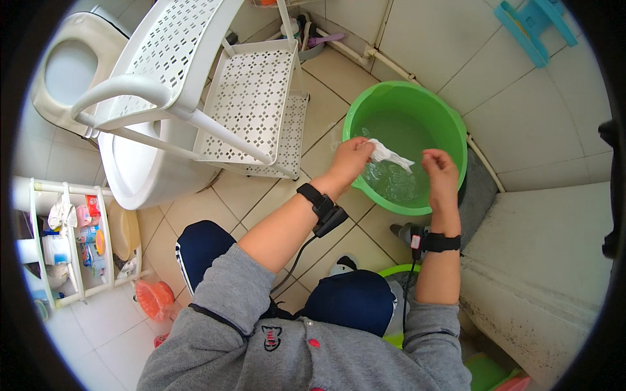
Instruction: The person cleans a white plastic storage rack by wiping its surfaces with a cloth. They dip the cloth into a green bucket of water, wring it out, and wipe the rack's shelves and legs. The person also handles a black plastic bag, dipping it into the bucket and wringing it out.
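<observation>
A small white wet cloth (389, 155) hangs from the fingers of my left hand (351, 157), over a green plastic basin (406, 93). Soapy, cloudy water (398, 129) with patches of bubbles fills the lower part of the basin. My right hand (440, 168) is raised above the basin's right side, apart from the cloth. Its fingers are curled with the thumb near the index finger; whether anything thin is between them is too small to tell. Black straps with cabled devices sit on both wrists.
A white perforated plastic trolley (249, 102) stands at my left front, before a white toilet (142, 166). Left is a white shelf rack (73, 244) with toiletries; a red basin (154, 299) lies near it. A pale ledge (538, 254) runs along the right. A blue holder (533, 29) is on the wall.
</observation>
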{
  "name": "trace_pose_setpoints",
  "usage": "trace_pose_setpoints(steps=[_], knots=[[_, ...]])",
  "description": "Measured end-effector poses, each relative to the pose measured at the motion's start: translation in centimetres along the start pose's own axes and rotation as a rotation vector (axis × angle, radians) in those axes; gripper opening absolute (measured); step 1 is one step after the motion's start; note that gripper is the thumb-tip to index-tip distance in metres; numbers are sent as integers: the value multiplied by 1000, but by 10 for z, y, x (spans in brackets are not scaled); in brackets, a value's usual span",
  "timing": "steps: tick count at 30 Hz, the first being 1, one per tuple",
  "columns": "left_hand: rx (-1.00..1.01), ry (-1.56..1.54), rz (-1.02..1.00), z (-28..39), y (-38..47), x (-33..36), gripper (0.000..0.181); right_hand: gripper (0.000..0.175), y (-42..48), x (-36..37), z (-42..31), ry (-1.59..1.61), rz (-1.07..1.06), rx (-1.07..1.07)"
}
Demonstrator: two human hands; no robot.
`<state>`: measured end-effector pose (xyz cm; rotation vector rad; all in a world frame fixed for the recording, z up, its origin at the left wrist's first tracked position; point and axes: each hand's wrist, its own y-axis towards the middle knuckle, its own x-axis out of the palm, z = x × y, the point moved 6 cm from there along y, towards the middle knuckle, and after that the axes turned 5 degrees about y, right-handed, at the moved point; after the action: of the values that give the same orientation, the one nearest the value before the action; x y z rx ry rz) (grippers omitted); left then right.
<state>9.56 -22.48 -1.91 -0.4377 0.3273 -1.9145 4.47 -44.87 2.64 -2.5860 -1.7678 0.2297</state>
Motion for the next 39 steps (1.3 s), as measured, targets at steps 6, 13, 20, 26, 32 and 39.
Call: trace_pose_setpoints(steps=[6,13,20,26,32,39], knots=[[-13,-10,-75,2,-11,17,24,19,-19,22,1,472,-229,242],[-75,-54,-294,4,-21,41,23,34,-15,52,10,716,-296,364],[7,-313,-352,22,-26,39,27,31,-30,96,-23,63,-232,69],[212,-98,-108,48,-23,8,32,25,-12,107,-58,-223,-92,-141],[65,-245,-79,83,-67,-10,33,15,-42,107,-142,-205,-119,-62],[-91,-393,-219,165,-156,-19,35,13,-84,112,-253,-362,-421,309]])
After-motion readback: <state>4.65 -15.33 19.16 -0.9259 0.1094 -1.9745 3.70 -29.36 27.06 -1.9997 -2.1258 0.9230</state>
